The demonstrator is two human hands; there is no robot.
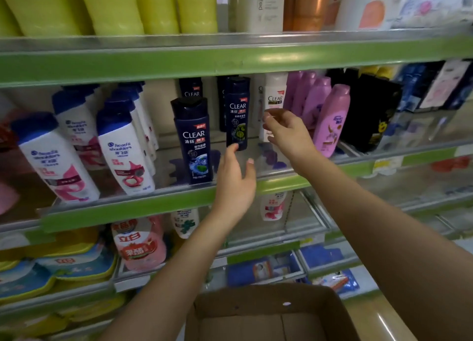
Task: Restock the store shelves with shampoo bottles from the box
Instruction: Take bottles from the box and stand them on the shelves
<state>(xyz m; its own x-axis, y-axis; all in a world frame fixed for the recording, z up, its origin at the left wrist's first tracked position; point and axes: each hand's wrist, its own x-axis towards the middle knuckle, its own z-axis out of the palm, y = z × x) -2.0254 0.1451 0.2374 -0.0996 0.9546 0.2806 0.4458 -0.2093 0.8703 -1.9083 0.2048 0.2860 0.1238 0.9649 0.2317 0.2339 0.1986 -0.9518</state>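
Two dark blue Clear shampoo bottles stand on the middle shelf (158, 207): a larger bottle (193, 141) at the front and a slimmer bottle (237, 112) behind it to the right. My left hand (236, 181) is open just below the slimmer bottle, its fingertips near the bottle's base. Right of that bottle, my right hand (286, 133) is raised with fingers spread, holding nothing, in front of a white Clear bottle (275, 94). The cardboard box (320, 312) sits below me, and its visible inside looks bare.
White Head & Shoulders bottles (122, 153) fill the shelf's left side, and purple bottles (332, 120) and black packs (371, 112) its right. Yellow-green bottles (153, 7) line the shelf above. Detergent pouches (139, 243) fill the lower shelves.
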